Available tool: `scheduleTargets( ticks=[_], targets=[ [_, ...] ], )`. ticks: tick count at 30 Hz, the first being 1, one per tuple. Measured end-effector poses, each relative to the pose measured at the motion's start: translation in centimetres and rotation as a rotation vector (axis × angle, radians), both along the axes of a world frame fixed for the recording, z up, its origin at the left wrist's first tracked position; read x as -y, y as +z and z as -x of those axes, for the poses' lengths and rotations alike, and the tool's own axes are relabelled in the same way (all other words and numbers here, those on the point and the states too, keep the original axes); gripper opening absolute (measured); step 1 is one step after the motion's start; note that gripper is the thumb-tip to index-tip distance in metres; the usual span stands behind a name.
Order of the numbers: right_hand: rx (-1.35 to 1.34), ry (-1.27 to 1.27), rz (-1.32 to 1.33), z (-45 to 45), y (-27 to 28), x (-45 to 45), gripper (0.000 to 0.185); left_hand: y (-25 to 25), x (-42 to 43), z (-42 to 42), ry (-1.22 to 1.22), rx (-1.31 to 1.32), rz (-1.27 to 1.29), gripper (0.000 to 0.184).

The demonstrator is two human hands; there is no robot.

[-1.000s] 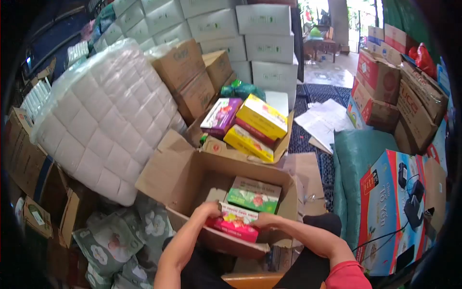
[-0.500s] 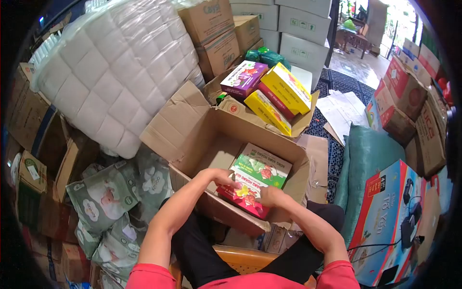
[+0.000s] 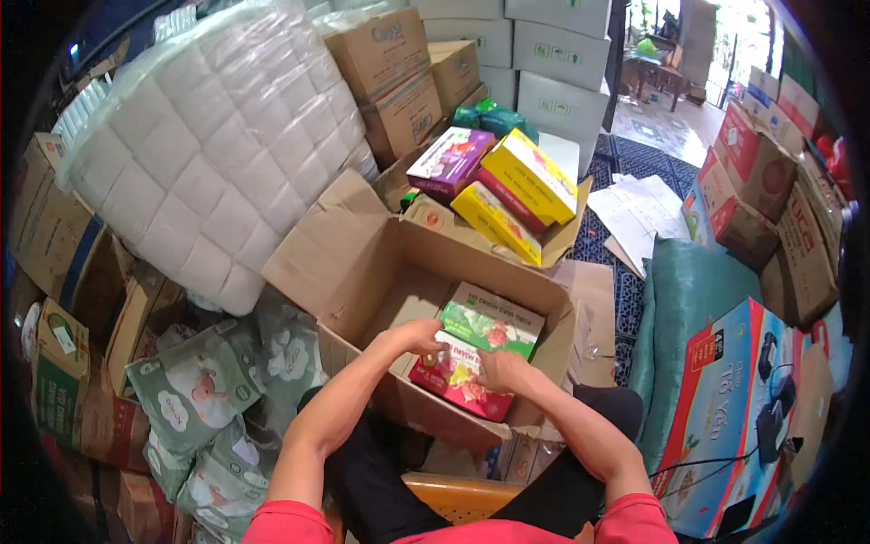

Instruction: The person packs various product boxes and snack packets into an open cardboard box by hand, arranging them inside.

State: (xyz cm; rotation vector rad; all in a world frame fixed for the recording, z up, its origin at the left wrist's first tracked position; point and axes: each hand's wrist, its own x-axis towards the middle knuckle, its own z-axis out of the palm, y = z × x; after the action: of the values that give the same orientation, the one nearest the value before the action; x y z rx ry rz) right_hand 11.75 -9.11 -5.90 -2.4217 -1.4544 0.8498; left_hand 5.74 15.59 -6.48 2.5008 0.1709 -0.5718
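An open cardboard box stands between my knees with its left flap folded outward. Inside, a green and white box lies beside a red and white box, which is nearer to me. My left hand rests at the upper left edge of the red box, its fingers bent and partly hidden. On the same box's right part is my right hand, with the index finger and thumb near its top face. Whether either hand grips the box cannot be made out.
Behind is another carton holding purple and yellow boxes. A large plastic-wrapped pack leans at the left, above green-grey packages. At the right are a green sack and a blue and red box with black cables on it.
The red box has gone lower inside the carton and lies beside the green one. Both hands have moved slightly with it. The camera view has tilted and shifted.
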Motion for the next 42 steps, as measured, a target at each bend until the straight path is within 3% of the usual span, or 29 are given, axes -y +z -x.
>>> scheduleTargets(
  ticks=[2, 3, 6, 7, 9, 12, 16, 19, 21, 22, 24, 26, 27, 28, 29, 30, 32, 37, 40, 41, 42],
  targets=[
    [0.076, -0.015, -0.124, -0.6, 2.7, -0.1, 0.068, 4.1, 1.3, -1.8, 0.013, 0.504, -0.020, 0.039],
    [0.144, 0.032, -0.280, -1.4, 2.9, -0.3, 0.070, 7.6, 2.4, -2.9, 0.121, 0.616, 0.134, 0.022],
    [-0.060, -0.069, -0.564, -3.8, 5.0, -1.0, 0.065, 12.0, 2.1, -9.1, 0.409, 0.918, 0.128, 0.027],
    [-0.041, -0.130, -0.590, -4.3, 6.9, -1.2, 0.053, 12.5, 1.3, -11.5, 0.481, 0.932, 0.069, 0.029],
    [0.067, -0.205, -0.677, -6.1, 7.1, -2.1, 0.045, 12.0, -0.2, -16.5, 0.626, 0.956, -0.042, 0.034],
    [0.140, -0.312, -0.820, -8.3, 7.0, -3.0, 0.030, 11.2, 0.2, -20.4, 0.776, 0.704, -0.329, 0.051],
    [0.060, -0.471, -1.044, -9.8, 7.3, -4.4, 0.024, 9.9, 0.2, -22.5, 0.871, 0.630, -0.190, 0.058],
    [0.003, -0.721, -1.200, -10.1, 7.7, -5.0, 0.034, 7.9, -2.9, -22.1, 0.774, 0.792, 0.025, 0.064],
    [0.198, -0.876, -1.275, -11.3, 6.9, -5.8, 0.038, 7.3, -3.2, -20.9, 0.805, 0.899, 0.045, 0.064],
    [0.293, -0.957, -1.298, -11.8, 5.8, -6.3, 0.040, 8.5, -2.2, -19.7, 0.762, 0.987, 0.145, 0.062],
    [0.029, -1.058, -1.132, -12.8, 4.4, -6.4, 0.054, 12.7, 1.7, -14.5, 0.684, 1.122, 0.345, 0.062],
    [-0.051, -1.115, -1.181, -13.4, 3.2, -6.3, 0.062, 14.7, 3.6, -10.5, 0.720, 0.983, 0.584, 0.071],
    [-0.032, -1.145, -1.196, -13.7, 3.2, -6.3, 0.064, 13.3, 2.5, -9.6, 0.651, 1.120, 0.651, 0.077],
    [-0.021, -1.175, -1.210, -13.9, 3.2, -6.2, 0.066, 15.9, 4.2, -7.0, 0.768, 0.974, 0.794, 0.078],
    [-0.014, -1.203, -1.223, -14.0, 3.2, -6.2, 0.069, 15.5, 3.2, -5.8, 0.735, 0.915, 0.806, 0.077],
    [-0.232, -1.157, -1.180, -13.6, 4.5, -4.9, 0.073, 15.2, 1.9, -4.4, 0.706, 0.859, 0.816, 0.077],
    [-0.427, -1.073, -1.203, -12.6, 6.1, -3.5, 0.069, 14.7, 0.3, -2.0, 0.655, 0.795, 0.801, 0.076],
    [-0.454, -0.849, -1.220, -8.8, 6.7, -1.7, 0.054, 15.2, -3.1, 2.0, 0.636, 0.558, 1.034, 0.077],
    [-0.489, -0.927, -1.026, -4.6, 6.8, -0.3, 0.053, 14.7, -4.9, 3.1, 0.532, 0.388, 0.953, 0.075],
    [-0.427, -0.935, -0.947, -3.7, 5.5, -0.5, 0.052, 13.9, -5.5, 3.2, 0.430, 0.391, 0.834, 0.067],
    [-0.411, -0.920, -0.853, -2.5, 5.1, -0.2, 0.052, 13.9, -5.4, 3.1, 0.495, 0.277, 0.692, 0.067]
  ],
)
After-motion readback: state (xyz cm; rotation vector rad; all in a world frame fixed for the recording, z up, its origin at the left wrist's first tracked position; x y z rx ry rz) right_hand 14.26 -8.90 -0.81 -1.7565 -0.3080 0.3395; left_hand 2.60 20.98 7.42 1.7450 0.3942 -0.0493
